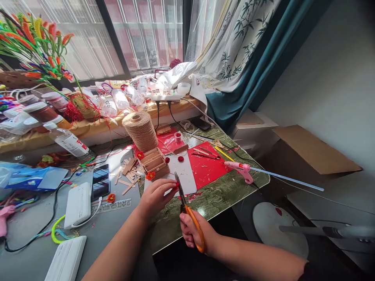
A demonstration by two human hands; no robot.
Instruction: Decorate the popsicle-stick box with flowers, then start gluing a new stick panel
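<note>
My right hand (195,230) grips orange-handled scissors (187,210), the blades pointing up and away over the table edge. My left hand (156,195) pinches a small red piece (176,186) right at the scissor blades. Just beyond my hands lie a white sheet (183,171) and a red sheet (208,166). A small wooden stick box (154,162) stands beside a big spool of jute twine (141,130). Loose wooden sticks (127,171) and small red flowers (150,176) lie near the box.
A pink glue gun (240,168) with a long glue stick rests at the table's right edge. A phone (100,181), white power banks (77,205) and cables lie left. Bottles, jars and colourful pipe-cleaner flowers (35,43) crowd the windowsill. Cardboard (316,150) lies on the floor, right.
</note>
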